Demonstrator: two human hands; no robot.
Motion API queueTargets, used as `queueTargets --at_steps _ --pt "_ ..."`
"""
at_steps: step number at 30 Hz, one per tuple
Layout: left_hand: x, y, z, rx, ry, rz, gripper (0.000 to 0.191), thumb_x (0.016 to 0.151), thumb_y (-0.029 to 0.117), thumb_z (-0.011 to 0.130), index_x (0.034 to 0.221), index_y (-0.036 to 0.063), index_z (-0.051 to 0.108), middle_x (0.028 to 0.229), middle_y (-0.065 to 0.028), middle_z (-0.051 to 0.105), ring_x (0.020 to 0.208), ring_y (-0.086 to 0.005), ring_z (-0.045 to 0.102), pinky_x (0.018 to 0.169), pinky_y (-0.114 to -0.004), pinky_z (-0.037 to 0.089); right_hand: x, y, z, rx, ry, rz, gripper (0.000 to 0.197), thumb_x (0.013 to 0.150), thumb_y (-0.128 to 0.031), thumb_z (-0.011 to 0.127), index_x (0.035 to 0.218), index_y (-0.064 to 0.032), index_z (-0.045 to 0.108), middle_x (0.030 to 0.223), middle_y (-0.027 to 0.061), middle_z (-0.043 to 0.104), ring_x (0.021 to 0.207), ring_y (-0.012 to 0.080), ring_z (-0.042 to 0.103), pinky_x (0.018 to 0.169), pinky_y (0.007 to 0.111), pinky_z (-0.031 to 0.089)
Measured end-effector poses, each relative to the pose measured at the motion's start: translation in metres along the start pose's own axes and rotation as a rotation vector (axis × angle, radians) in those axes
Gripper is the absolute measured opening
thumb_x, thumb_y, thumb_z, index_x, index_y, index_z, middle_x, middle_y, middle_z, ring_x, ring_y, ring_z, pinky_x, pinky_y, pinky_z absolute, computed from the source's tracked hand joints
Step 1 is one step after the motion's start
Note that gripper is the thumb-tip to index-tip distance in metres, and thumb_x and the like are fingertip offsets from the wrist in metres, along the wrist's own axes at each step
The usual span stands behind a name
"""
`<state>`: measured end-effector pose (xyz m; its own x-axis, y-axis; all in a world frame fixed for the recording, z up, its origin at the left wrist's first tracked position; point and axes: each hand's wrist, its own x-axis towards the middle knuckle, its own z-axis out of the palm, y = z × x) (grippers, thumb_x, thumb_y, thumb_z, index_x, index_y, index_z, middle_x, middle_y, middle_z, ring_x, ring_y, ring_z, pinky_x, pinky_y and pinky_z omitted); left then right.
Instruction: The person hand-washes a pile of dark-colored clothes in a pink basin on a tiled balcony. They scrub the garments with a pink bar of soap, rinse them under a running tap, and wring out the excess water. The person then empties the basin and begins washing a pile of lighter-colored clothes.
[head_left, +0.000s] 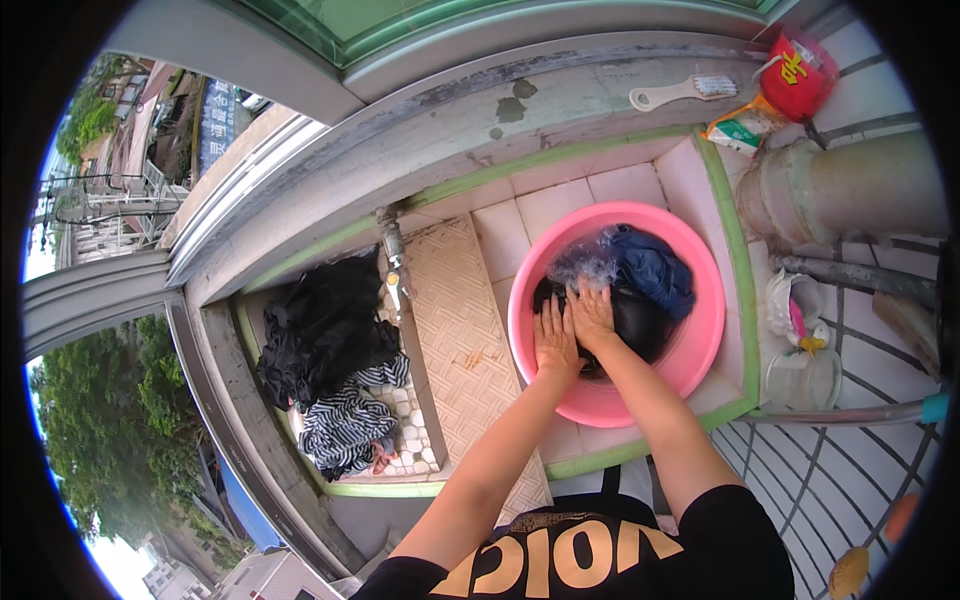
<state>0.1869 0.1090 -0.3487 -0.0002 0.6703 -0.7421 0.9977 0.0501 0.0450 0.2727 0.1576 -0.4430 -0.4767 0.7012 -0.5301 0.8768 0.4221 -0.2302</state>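
Observation:
A pink plastic basin (616, 409) stands in a tiled sink, holding water, a black garment (641, 319) and a dark blue garment (654, 270). Side by side inside it, my left hand (556, 341) and my right hand (592, 311) press flat on the black cloth, fingers pointing away from me. Water splashes and foams just beyond my fingertips. Both hands look spread, with no cloth visibly gripped. Left of the basin, a metal tap (393, 270) reaches out near a textured tiled slab (457, 337).
Black clothes (330, 322) and a striped garment (349, 427) lie in the left compartment. A scrubbing brush (679, 91) rests on the ledge, near a red container (799, 75) and a plastic packet (742, 127). A thick pipe (847, 187) and a clear tub (802, 381) are at right.

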Motion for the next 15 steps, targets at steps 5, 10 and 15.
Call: queueTargets --at_steps 5,10,15 --pt "0.050 -0.005 0.032 -0.091 0.043 0.024 0.112 0.079 0.057 0.068 0.157 0.0053 0.007 0.163 -0.0202 0.008 0.151 -0.0362 0.004 0.122 -0.049 0.004 0.024 0.015 -0.023 0.014 0.127 -0.018 0.058 0.086 -0.022 0.056 0.141 -0.0072 0.043 0.144 0.0349 0.034 0.134 0.0538 0.031 0.112 0.061 0.025" --pt "0.063 -0.004 0.018 -0.022 0.124 0.115 0.098 0.082 0.042 0.069 0.156 0.0055 0.017 0.162 -0.0169 0.015 0.151 -0.0350 0.007 0.121 -0.050 0.006 0.034 0.027 -0.032 0.075 0.502 -0.130 0.054 0.083 -0.026 0.063 0.132 -0.0078 0.049 0.133 0.0381 0.043 0.114 0.0561 0.049 0.095 0.061 0.041" --pt "0.009 -0.024 0.007 -0.525 0.288 0.127 0.100 0.080 0.032 0.075 0.155 0.0039 0.015 0.158 -0.0289 0.017 0.148 -0.0452 0.011 0.121 -0.052 0.014 0.013 0.009 -0.077 0.263 0.172 0.218 0.071 0.075 -0.038 0.076 0.134 -0.0116 0.048 0.115 0.0266 0.062 0.101 0.0451 0.063 0.086 0.051 0.051"
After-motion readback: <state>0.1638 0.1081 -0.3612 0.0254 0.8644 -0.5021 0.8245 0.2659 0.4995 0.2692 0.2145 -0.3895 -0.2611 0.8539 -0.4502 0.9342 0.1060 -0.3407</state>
